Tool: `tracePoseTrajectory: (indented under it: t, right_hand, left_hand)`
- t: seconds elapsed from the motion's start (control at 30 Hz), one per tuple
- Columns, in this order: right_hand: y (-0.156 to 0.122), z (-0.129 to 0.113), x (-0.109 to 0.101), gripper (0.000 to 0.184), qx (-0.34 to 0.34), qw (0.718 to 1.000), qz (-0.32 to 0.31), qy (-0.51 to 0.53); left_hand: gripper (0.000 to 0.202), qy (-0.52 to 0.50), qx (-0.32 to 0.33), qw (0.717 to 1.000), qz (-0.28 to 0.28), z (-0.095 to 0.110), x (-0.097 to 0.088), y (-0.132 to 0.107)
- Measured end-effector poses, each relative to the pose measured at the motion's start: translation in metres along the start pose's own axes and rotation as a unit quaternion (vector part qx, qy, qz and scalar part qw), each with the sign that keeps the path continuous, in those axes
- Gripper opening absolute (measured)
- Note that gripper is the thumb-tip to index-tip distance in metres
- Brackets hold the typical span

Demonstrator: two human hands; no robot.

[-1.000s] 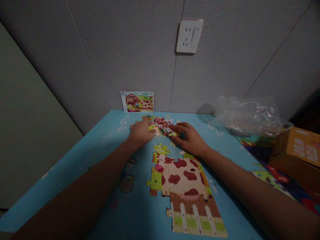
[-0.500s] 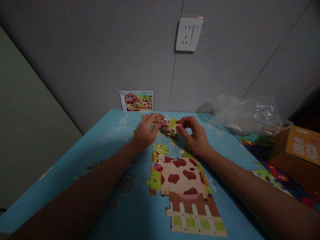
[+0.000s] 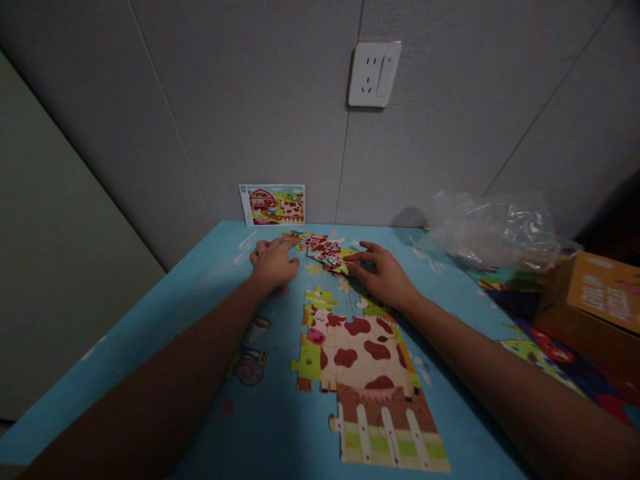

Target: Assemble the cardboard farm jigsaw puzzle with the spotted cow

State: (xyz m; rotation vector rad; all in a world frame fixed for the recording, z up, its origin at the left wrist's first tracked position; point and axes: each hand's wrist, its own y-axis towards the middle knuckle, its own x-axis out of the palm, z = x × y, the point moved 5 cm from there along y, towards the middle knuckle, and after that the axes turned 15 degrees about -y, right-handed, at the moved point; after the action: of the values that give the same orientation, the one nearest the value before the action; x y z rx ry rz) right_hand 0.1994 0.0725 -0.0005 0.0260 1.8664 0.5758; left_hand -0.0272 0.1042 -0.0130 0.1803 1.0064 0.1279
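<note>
Left hand (image 3: 273,262) lies open, flat and empty on the painted blue tabletop (image 3: 165,313); right hand (image 3: 381,277), half-open and empty, touches the heap of loose cardboard jigsaw pieces (image 3: 323,252), just above the assembled cow puzzle (image 3: 357,363).

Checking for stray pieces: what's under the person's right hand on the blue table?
The right hand covers part of the blue painted tabletop, so any piece beneath its palm cannot be seen. Its fingers reach the edge of a loose pile of red-and-cream jigsaw pieces.
</note>
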Motion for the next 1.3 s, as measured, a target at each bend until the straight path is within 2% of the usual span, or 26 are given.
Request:
tracePoseTrajectory:
  t: [0.13,0.3,0.43,0.7,1.3]
  right_hand:
    - [-0.001,0.000,0.000,0.024,0.010,1.000,-0.004,-0.002]
    - [-0.002,-0.001,0.001,0.024,0.005,1.000,0.002,0.015]
    - [-0.001,0.001,0.000,0.022,0.005,0.999,0.040,0.031]
    - [-0.001,0.002,-0.002,0.020,-0.012,0.995,0.088,0.050]
    - [0.000,0.001,-0.002,0.020,-0.015,0.996,0.067,0.050]
  left_hand:
    - [0.050,0.022,0.023,0.999,-0.009,0.004,0.002,-0.001]
    - [0.043,0.030,0.124,0.991,-0.040,0.021,0.005,-0.010]
    - [0.039,0.025,0.181,0.980,-0.073,0.031,0.008,-0.017]
    - [0.039,0.006,0.180,0.981,-0.074,0.033,0.007,-0.018]
    - [0.037,0.020,0.186,0.977,-0.098,0.035,0.008,-0.019]
